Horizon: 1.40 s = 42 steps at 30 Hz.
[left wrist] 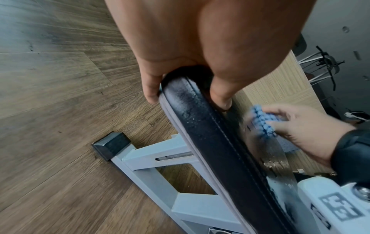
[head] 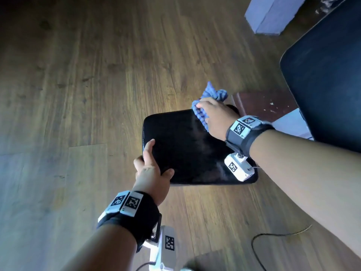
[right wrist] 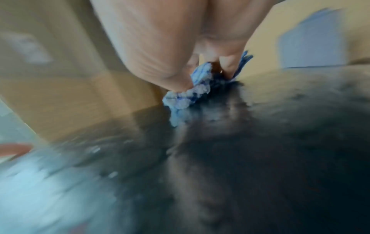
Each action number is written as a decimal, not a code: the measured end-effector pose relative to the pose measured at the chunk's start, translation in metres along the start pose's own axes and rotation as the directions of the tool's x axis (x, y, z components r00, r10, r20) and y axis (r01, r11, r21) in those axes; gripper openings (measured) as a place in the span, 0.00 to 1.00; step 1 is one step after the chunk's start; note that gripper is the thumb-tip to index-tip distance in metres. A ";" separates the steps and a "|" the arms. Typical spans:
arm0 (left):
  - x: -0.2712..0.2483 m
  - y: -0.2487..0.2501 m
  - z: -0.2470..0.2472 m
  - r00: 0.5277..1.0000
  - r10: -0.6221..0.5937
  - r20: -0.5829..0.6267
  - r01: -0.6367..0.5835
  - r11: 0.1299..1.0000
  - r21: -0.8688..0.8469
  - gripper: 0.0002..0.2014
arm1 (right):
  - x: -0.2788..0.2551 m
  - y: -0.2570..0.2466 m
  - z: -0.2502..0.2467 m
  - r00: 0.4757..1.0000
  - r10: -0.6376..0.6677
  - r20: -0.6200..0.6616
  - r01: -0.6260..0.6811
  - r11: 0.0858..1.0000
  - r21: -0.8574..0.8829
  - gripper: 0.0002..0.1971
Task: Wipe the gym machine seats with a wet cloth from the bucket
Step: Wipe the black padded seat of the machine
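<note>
A black padded seat sits low over the wooden floor, its top shiny and wet. My right hand grips a bunched blue cloth and presses it on the seat's far right corner. In the right wrist view the cloth lies crumpled under the fingers on the wet seat. My left hand grips the seat's near left edge, thumb on top, fingers curled under. The left wrist view shows the seat edge between thumb and fingers, and the right hand with the cloth. No bucket is in view.
A larger black pad stands at the right. The seat's grey metal frame with a black end cap rests on the wooden floor. A grey-blue post stands at the far right; a thin cable lies near my right arm.
</note>
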<state>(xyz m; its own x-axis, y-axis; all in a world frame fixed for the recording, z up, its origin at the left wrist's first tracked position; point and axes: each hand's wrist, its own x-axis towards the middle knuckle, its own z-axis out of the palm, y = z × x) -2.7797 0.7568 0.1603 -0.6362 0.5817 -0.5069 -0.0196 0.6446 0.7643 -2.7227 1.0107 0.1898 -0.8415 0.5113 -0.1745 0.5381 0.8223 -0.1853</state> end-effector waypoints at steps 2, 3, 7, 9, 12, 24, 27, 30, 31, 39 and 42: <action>0.001 -0.001 0.001 1.000 0.003 -0.002 -0.003 1.000 -0.013 0.44 | 0.000 -0.007 -0.004 0.993 -0.078 0.092 0.079 0.997 -0.012 0.32; 0.001 -0.001 0.001 1.000 0.004 0.000 -0.004 1.000 -0.019 0.44 | 0.004 -0.004 -0.008 0.991 -0.036 0.126 0.040 0.999 -0.029 0.32; 0.001 -0.001 0.001 1.000 0.012 0.006 -0.012 0.999 -0.041 0.44 | 0.016 0.013 -0.024 0.966 0.178 0.187 -0.146 0.974 -0.172 0.27; 0.002 -0.002 0.001 1.000 0.012 0.004 -0.012 0.999 -0.046 0.44 | 0.019 0.003 -0.022 0.964 0.159 0.214 -0.133 0.983 -0.130 0.25; 0.001 -0.003 0.001 1.000 0.007 0.002 -0.007 0.999 -0.041 0.45 | 0.030 -0.042 -0.008 0.943 -0.069 0.325 0.101 0.992 -0.081 0.20; 0.001 -0.008 0.001 0.999 0.031 -0.030 -0.033 0.996 -0.077 0.46 | 0.035 -0.008 -0.019 0.944 0.196 0.267 -0.199 0.980 -0.014 0.20; 0.001 -0.008 0.000 0.999 0.033 -0.022 -0.034 0.996 -0.081 0.46 | 0.009 0.044 -0.028 0.918 0.361 0.166 -0.361 0.932 -0.028 0.24; 0.002 -0.009 0.000 0.999 0.040 -0.027 -0.042 0.996 -0.076 0.45 | -0.034 0.059 -0.011 0.858 0.505 0.095 -0.512 0.855 0.078 0.21; 0.002 -0.009 0.000 0.999 0.039 -0.029 -0.041 0.996 -0.074 0.45 | -0.051 0.056 -0.002 0.843 0.533 0.079 -0.538 0.837 0.096 0.20; -0.001 -0.004 0.000 0.998 0.036 -0.052 -0.038 0.998 -0.041 0.44 | -0.169 0.036 0.046 0.804 0.589 -0.078 -0.553 0.789 0.267 0.22; -0.002 -0.003 0.000 0.998 0.024 -0.054 -0.025 0.999 -0.021 0.44 | -0.155 0.043 0.042 0.805 0.585 -0.101 -0.558 0.804 0.205 0.17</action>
<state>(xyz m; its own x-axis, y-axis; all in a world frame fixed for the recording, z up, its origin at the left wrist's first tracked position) -2.7788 0.7539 0.1593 -0.6771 0.5695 -0.4660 -0.0194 0.6192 0.7850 -2.5676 0.9565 0.1686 -0.3678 0.9176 -0.1509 0.9122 0.3245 -0.2503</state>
